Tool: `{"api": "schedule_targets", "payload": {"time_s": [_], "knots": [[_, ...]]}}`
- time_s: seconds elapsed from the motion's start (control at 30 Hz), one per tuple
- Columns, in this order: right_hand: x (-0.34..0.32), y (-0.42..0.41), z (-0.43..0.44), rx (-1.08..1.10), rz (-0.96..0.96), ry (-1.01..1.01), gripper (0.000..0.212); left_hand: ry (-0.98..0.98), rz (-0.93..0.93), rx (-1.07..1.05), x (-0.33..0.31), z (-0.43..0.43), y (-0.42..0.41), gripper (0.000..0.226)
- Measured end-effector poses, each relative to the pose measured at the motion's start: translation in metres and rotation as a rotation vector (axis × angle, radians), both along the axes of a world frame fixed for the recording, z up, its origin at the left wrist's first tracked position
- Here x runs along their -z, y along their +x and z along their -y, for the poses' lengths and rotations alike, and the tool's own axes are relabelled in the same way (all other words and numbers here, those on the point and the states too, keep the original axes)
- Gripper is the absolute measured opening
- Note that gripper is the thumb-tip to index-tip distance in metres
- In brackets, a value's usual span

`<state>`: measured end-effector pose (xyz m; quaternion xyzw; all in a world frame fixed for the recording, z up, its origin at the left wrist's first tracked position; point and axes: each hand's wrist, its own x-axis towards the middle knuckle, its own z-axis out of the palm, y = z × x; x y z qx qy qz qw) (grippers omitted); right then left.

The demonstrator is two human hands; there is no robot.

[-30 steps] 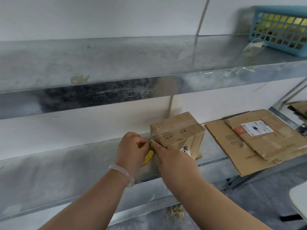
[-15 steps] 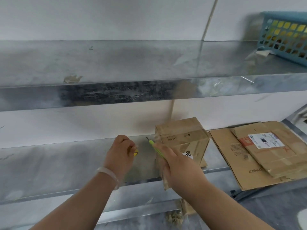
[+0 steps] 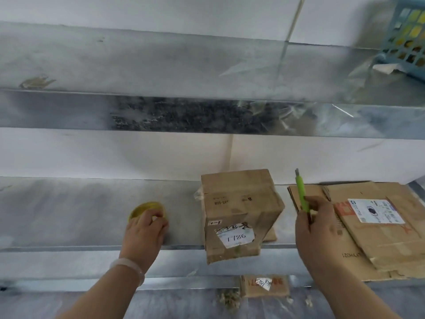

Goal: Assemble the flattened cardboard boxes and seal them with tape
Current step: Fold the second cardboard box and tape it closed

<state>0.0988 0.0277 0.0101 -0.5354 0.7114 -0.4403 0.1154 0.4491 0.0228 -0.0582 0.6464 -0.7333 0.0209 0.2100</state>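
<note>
right hand (image 3: 315,224) lifted cutter (image 3: 301,194), tape (image 3: 143,209) half hidden

On the lower shelf (image 3: 69,203) the assembled box (image 3: 239,215) stands mid-shelf, its front overhanging the edge. Left of it lies the tape roll (image 3: 146,211), gripped by the left hand (image 3: 146,229). To its right the flattened boxes (image 3: 379,229) lie stacked — the right hand (image 3: 315,229) holds the cutter (image 3: 301,194) upright between box and stack. A basket (image 3: 407,35) sits far right on the upper shelf (image 3: 138,65).
</note>
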Motion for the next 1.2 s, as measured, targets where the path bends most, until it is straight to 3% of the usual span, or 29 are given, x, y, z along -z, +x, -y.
{"api": "schedule_targets", "payload": {"time_s": [0.07, 0.17, 0.3, 0.37, 0.4, 0.5, 0.57, 0.6, 0.7, 0.87, 0.93, 1.03, 1.13, 1.2], "knots": [[0.029, -0.016, 0.017, 0.013, -0.139, 0.320, 0.030, 0.057, 0.066, -0.021, 0.008, -0.008, -0.001, 0.034], [0.051, -0.023, 0.036, -0.116, -0.264, 0.643, 0.037, 0.122, 0.148, -0.039, 0.009, -0.014, 0.001, 0.029], [0.056, -0.026, 0.043, -0.273, -0.410, 0.740, 0.029, 0.080, 0.140, -0.069, -0.007, -0.018, -0.006, 0.037], [0.051, -0.024, 0.041, -0.277, -0.477, 0.662, 0.032, -0.029, -0.056, -0.122, -0.022, -0.019, -0.021, 0.034], [0.043, -0.021, 0.040, -0.256, -0.394, 0.599, 0.041, -0.056, -0.219, -0.146, -0.034, -0.019, -0.032, 0.032], [0.001, -0.002, 0.035, -0.195, 0.174, 0.353, 0.047, -0.055, -0.746, -0.194, -0.078, -0.022, -0.073, 0.044], [-0.029, 0.016, 0.030, -0.231, 0.493, 0.217, 0.046, -0.054, -0.955, -0.150, -0.102, -0.025, -0.103, 0.052], [-0.039, 0.024, 0.027, -0.272, 0.560, 0.203, 0.046, 0.010, -1.038, -0.122, -0.111, -0.027, -0.116, 0.057], [-0.054, 0.048, 0.019, -0.416, 0.383, 0.278, 0.057, 0.178, -1.122, -0.115, -0.117, -0.025, -0.140, 0.074], [-0.059, 0.055, 0.031, -0.410, 0.228, 0.413, 0.075, 0.278, -1.299, -0.291, -0.120, -0.007, -0.143, 0.055], [-0.066, 0.053, 0.042, -0.381, 0.279, 0.438, 0.086, 0.324, -1.297, -0.354, -0.129, 0.002, -0.143, 0.056], [-0.076, 0.055, 0.059, -0.337, 0.315, 0.464, 0.096, 0.428, -1.164, -0.370, -0.138, 0.020, -0.145, 0.075], [-0.076, 0.063, 0.065, -0.309, 0.262, 0.471, 0.094, 0.428, -0.882, -0.458, -0.140, 0.030, -0.149, 0.083], [-0.071, 0.064, 0.064, -0.281, 0.265, 0.446, 0.087, 0.396, -0.814, -0.494, -0.137, 0.032, -0.150, 0.078]]}}
